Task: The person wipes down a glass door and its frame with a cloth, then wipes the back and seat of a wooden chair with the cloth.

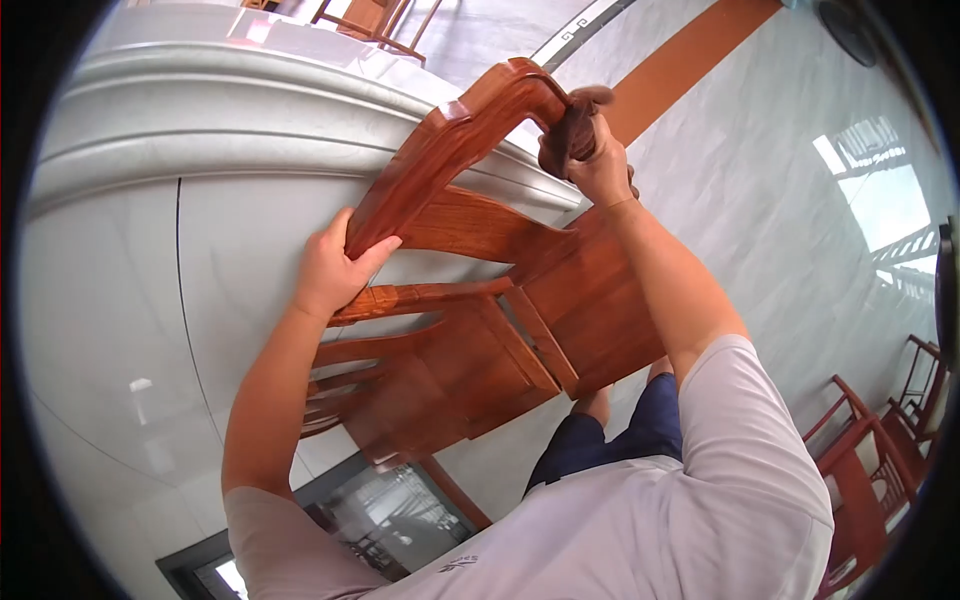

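Note:
A reddish-brown wooden chair (455, 135) stands in front of me, its curved top rail closest to the camera. My left hand (335, 262) is closed round the left end of that rail, thumb on the near side. At the rail's other end, my right hand (603, 165) is closed on a dark brown cloth (573, 135), which is bunched against the wood. Below the rail are the broad back splat (480, 225) and the seat (585, 300). The right fingertips are partly hidden by the cloth.
More wooden chairs (430, 365) are lined up close beside this one on the left. A pale moulded stone-like edge (240, 110) runs behind the chair back. Dark red chairs (860, 460) stand at the lower right on the glossy grey floor (740, 190).

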Action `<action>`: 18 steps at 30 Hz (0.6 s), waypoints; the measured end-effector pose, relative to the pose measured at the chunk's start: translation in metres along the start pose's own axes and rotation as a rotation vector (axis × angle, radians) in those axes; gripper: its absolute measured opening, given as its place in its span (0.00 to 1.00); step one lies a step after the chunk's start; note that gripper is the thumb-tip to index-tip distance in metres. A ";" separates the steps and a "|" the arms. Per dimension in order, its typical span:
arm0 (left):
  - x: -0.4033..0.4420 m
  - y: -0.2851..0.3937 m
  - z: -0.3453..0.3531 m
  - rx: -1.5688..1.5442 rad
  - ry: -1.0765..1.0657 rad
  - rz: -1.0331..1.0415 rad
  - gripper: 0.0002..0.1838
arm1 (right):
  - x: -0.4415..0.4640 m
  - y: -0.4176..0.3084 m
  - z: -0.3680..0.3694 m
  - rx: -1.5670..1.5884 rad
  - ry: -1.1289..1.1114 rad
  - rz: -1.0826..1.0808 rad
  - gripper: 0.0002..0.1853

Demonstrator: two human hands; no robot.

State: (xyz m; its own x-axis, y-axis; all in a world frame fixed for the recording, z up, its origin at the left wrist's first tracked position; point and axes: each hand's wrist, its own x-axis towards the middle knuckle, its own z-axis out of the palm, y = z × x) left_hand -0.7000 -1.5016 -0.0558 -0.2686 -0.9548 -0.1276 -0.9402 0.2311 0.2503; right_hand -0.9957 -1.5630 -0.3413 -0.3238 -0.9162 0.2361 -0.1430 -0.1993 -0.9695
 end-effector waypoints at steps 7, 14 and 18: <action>0.000 -0.002 0.003 0.005 0.043 0.027 0.27 | 0.013 -0.088 -0.017 0.043 -0.063 0.058 0.12; 0.000 -0.005 0.004 -0.007 0.061 0.054 0.26 | 0.042 -0.152 -0.010 -0.489 0.184 -0.676 0.11; 0.000 -0.003 0.002 -0.066 -0.006 0.032 0.23 | 0.038 -0.093 -0.003 -0.217 0.066 -0.446 0.29</action>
State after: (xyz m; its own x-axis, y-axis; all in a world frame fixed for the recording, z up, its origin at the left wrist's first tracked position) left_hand -0.6974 -1.5020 -0.0581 -0.2996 -0.9460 -0.1240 -0.9153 0.2483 0.3171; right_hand -0.9972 -1.5781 -0.2424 -0.2442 -0.7331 0.6348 -0.4698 -0.4832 -0.7388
